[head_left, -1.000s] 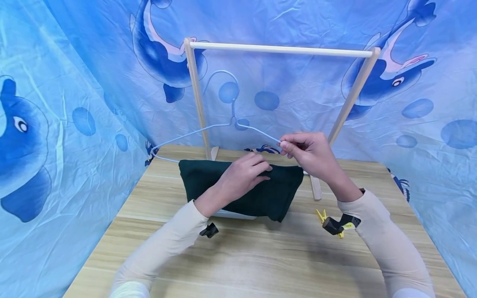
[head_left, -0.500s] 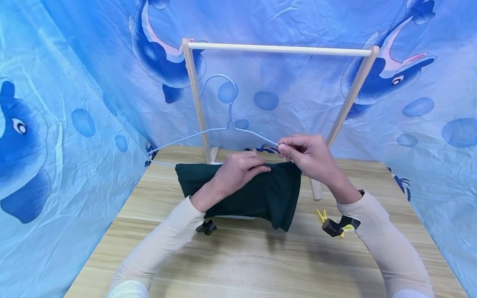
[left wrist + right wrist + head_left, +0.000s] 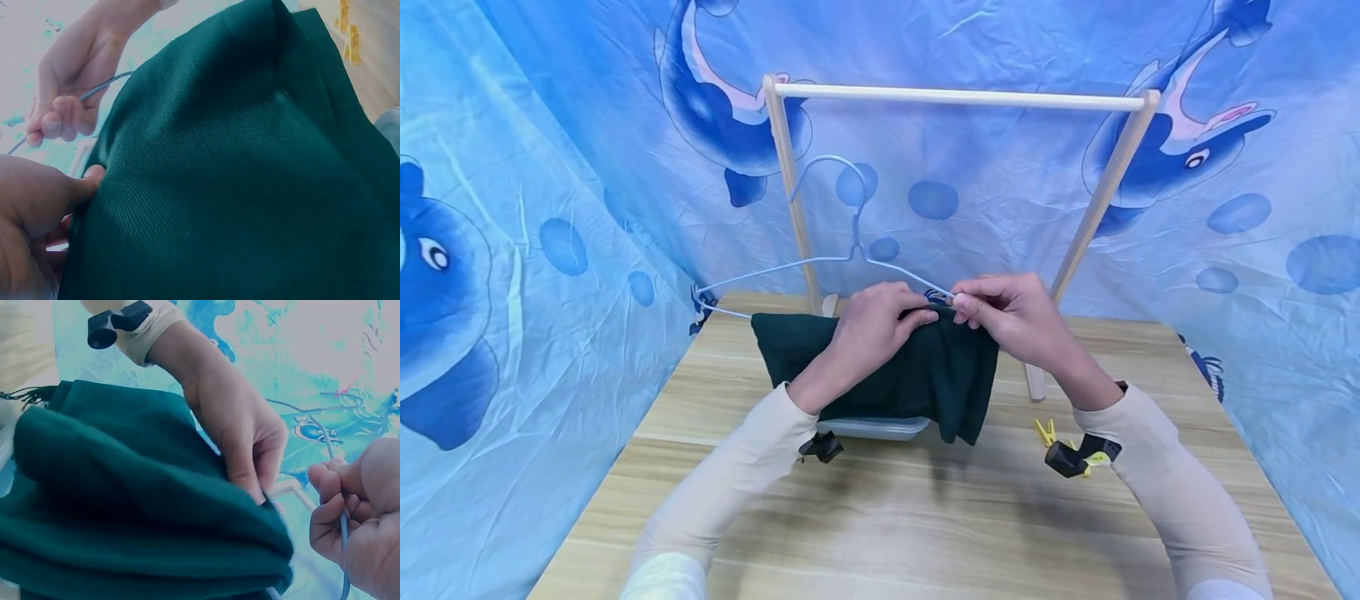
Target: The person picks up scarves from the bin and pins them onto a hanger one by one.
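Note:
A pale blue wire hanger [image 3: 854, 250] stands hook upward, tilted, with its lower bar passing into a folded dark green cloth [image 3: 902, 375]. My right hand [image 3: 1011, 312] pinches the hanger's right shoulder; in the right wrist view its curled fingers wrap the wire. My left hand [image 3: 876, 329] pinches the cloth's upper edge, thumb [image 3: 94, 175] on the near side and fingers behind. The cloth drapes from the bar in loose layers, and its right end hangs lower. The two hands are close together, fingertips almost meeting at the cloth's top edge.
Behind the cloth stands a wooden rack with a white rail [image 3: 955, 96]. A translucent tray [image 3: 872, 428] shows under the cloth. Yellow clothespins [image 3: 1047, 432] lie on the table [image 3: 880, 533] at right, partly behind the right wrist camera. A dolphin-print curtain [image 3: 932, 150] encloses the table.
The hanger has shifted slightly left and sunk a little at its hook. My left hand has raised the cloth's upper edge toward the wire, and more of the tray shows below.

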A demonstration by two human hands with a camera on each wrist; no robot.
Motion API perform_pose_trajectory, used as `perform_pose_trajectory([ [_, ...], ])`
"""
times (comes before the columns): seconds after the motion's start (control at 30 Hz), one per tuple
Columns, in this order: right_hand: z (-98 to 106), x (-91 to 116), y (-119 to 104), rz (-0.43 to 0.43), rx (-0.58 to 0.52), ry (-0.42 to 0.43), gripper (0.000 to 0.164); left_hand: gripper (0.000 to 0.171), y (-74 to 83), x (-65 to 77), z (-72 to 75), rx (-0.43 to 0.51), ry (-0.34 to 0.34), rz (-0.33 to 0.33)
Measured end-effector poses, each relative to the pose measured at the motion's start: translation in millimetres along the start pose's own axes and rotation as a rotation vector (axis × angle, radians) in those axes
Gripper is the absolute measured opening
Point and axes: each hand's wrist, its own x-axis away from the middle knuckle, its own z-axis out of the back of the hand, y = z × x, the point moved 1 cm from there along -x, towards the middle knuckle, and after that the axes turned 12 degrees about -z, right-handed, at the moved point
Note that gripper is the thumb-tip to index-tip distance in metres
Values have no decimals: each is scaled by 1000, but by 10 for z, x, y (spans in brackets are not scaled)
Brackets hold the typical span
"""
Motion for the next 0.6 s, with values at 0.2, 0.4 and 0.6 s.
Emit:
perform_pose_trajectory([
  [0.2,9,-23,-8,-12,8,36,13,17,18,17,-108,54,-53,-33],
  [0.4,28,-36,-13,-21,7,66,13,36,31,65,-130,48,-166,-191],
  [0.6,15,-31,-10,-29,1,69,13,12,17,126,-204,90,30,-394],
])
